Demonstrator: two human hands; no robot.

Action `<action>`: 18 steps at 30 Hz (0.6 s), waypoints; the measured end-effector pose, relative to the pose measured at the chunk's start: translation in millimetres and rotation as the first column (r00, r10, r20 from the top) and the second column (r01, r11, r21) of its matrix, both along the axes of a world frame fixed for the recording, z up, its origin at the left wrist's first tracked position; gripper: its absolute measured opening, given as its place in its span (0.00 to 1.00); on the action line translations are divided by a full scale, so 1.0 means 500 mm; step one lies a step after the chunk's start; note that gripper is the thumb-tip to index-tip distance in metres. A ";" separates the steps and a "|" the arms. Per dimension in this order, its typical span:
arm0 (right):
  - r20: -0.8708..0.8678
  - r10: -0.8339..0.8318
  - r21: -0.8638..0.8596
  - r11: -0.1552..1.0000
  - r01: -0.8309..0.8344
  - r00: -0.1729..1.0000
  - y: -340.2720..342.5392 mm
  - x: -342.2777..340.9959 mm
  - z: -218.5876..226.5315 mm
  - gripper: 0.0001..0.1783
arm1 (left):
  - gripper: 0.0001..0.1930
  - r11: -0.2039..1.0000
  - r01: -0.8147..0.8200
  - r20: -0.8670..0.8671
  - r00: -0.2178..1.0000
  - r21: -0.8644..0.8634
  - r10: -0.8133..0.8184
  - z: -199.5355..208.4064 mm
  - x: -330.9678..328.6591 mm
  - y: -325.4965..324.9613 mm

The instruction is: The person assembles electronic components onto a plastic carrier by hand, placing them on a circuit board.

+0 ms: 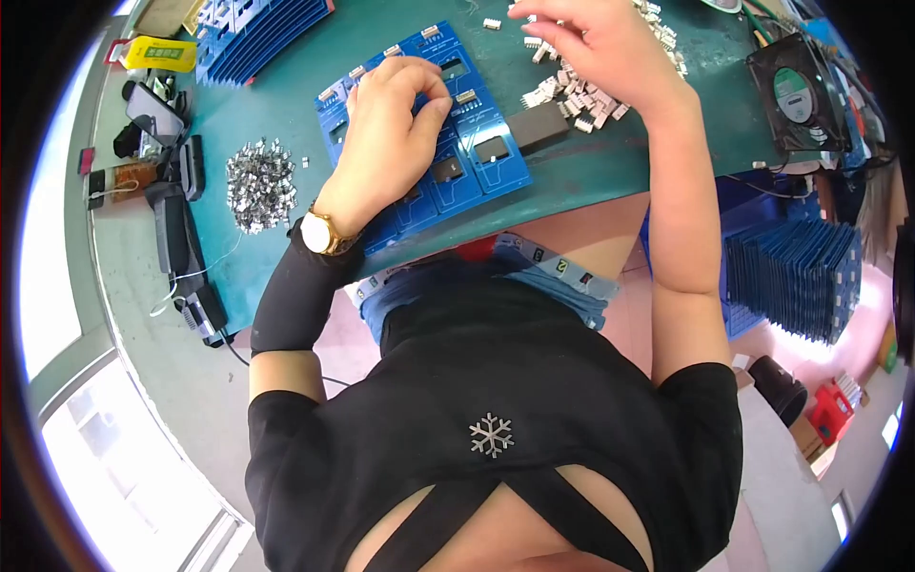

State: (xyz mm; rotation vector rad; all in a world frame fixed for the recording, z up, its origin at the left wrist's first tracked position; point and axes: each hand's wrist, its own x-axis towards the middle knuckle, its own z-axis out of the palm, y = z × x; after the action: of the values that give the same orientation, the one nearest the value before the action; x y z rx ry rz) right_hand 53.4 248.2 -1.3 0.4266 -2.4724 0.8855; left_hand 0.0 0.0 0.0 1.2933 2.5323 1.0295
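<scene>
A panel of blue circuit boards (491, 119) lies on the green bench mat, with small white connectors along its far edge and dark square openings. My left hand (391, 133) rests on the panel, fingers curled under and thumb against the forefinger; whatever may be in that pinch is hidden. My right hand (605, 48) hovers over a loose pile of white pin connectors (581, 100), thumb and forefinger apart with nothing visible between them. A single white connector (492, 24) lies left of its fingertips. Beside the panel's right edge sits a dark grey block (538, 126).
Small silvery parts (260, 186) are heaped to the left. Behind them stands a row of blue boards (262, 43). A yellow packet (157, 54) and a phone (154, 114) lie at the far left. A black fan (799, 95) is at right, above a blue crate of stacked boards (791, 276).
</scene>
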 end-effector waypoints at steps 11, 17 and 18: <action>-0.395 0.151 -0.146 0.964 -0.224 0.906 0.015 -0.003 -0.017 0.06 | 0.04 0.995 -0.033 -0.110 0.994 -0.090 0.023 0.009 0.011 0.015; -0.383 0.127 -0.159 0.967 -0.201 0.915 0.020 0.004 -0.007 0.06 | 0.04 0.995 -0.025 -0.150 0.989 -0.092 0.011 0.007 0.014 0.024; -0.380 0.136 -0.159 0.965 -0.210 0.915 0.003 0.014 0.007 0.06 | 0.04 0.995 -0.035 -0.147 0.989 -0.091 0.021 0.006 0.016 0.016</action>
State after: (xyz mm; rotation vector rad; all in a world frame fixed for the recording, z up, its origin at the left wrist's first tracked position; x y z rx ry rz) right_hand 60.5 249.7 2.0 0.6838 -2.0074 1.0072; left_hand 7.8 8.0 2.9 1.3577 2.6766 0.8385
